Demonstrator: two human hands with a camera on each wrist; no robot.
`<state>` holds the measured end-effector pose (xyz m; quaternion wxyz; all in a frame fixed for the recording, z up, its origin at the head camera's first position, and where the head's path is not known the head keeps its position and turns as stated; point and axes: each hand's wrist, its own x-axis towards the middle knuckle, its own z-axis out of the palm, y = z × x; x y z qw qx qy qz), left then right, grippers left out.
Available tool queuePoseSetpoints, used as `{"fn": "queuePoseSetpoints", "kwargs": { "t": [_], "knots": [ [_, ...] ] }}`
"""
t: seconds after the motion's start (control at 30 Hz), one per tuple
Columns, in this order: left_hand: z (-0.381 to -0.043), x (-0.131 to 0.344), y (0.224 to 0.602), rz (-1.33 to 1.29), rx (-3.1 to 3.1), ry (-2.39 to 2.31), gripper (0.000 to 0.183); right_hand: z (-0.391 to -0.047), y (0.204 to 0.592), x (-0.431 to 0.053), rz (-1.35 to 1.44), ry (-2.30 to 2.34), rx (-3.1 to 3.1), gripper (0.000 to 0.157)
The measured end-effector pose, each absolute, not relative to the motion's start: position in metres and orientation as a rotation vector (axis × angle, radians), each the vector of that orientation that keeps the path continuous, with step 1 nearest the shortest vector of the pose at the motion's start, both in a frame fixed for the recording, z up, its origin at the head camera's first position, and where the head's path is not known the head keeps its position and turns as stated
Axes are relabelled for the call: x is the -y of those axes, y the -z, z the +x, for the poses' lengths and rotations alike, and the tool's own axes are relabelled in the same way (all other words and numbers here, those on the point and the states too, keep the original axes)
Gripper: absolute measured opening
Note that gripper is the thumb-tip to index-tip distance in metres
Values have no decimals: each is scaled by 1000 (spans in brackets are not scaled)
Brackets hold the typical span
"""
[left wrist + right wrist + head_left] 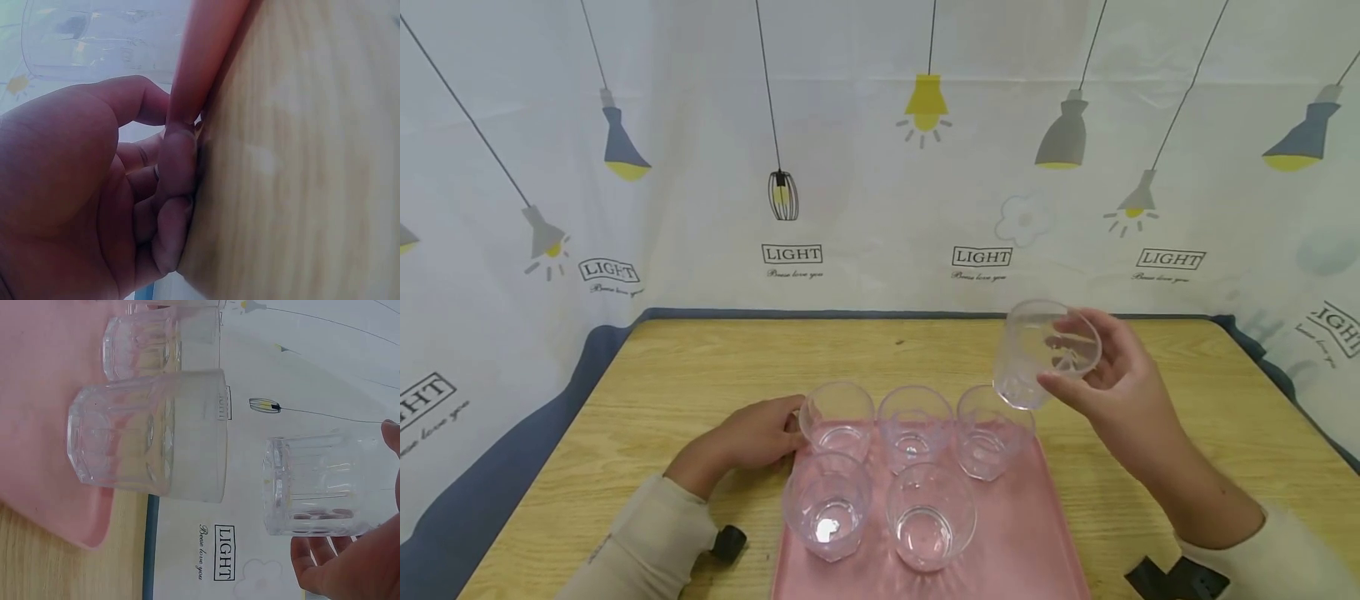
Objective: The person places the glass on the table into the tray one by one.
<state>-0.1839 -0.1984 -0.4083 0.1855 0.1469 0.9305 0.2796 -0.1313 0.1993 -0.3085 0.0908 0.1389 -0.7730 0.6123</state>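
My right hand [1131,383] grips a clear plastic cup [1018,358] by its side, raised above the far right corner of a pink tray [1018,542]. In the right wrist view that held cup [319,487] looks faceted, with fingers wrapped behind it. My left hand [760,433] is at the tray's far left corner; the left wrist view shows its thumb and fingers pinching the tray rim [209,56]. Several matching clear cups stand upright on the tray: a far row of three, including a right-end cup [994,437], and two nearer ones, a left cup [827,508] and a middle cup [931,517].
Under the tray is a light wooden table [677,367]. A white curtain [865,167] printed with hanging lamps surrounds its back and sides, with a dark blue band along the table's far edge. A black strap piece [728,544] shows by the left sleeve.
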Motion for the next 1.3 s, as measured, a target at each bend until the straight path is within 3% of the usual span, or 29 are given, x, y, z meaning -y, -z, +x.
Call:
{"fn": "queuePoseSetpoints", "kwargs": {
  "t": [0.43,1.3],
  "knots": [
    [-184,200,411,393,-2606,-806,18,-101,318,-195,682,-2063,2026,70],
    [-184,201,411,409,-2592,-836,21,-64,362,-202,1078,-2033,1977,80]
  ]
}}
